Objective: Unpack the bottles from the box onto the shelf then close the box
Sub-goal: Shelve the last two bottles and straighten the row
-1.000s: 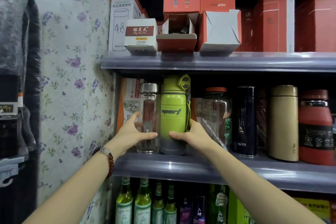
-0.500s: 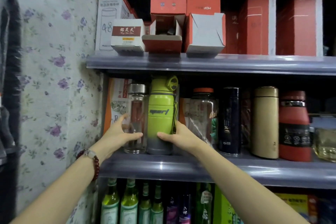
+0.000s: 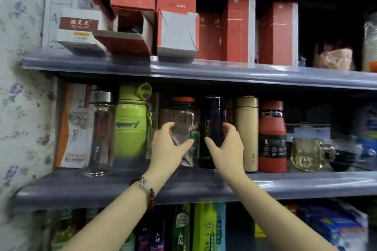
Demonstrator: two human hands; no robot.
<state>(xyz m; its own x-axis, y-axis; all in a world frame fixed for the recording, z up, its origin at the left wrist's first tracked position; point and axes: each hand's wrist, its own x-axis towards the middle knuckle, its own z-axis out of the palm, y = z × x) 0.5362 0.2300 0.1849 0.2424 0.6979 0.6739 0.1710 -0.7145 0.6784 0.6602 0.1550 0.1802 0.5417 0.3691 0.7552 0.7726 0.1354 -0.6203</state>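
Observation:
On the middle shelf (image 3: 102, 187) a row of bottles stands upright. My left hand (image 3: 166, 149) curls around a clear bottle with an orange lid (image 3: 183, 114), fingers on its left side and thumb across its front. My right hand (image 3: 226, 146) wraps a tall black bottle (image 3: 212, 112) right beside it. To the left stand a green sport bottle (image 3: 130, 128) and a slim glass bottle with a silver lid (image 3: 101, 128), both free of my hands. An open red box (image 3: 130, 28) lies on its side on the upper shelf (image 3: 204, 73).
A gold flask (image 3: 245, 128), a red bottle (image 3: 271, 128) and a glass mug (image 3: 306, 155) continue the row to the right. Red and white cartons fill the upper shelf. A floral wall (image 3: 22, 108) bounds the left side. Bottles and packets crowd the lower shelf.
Both hands have left the green bottle and the slim glass bottle and moved right to the clear orange-lidded bottle and the black bottle. The view has shifted right and closer.

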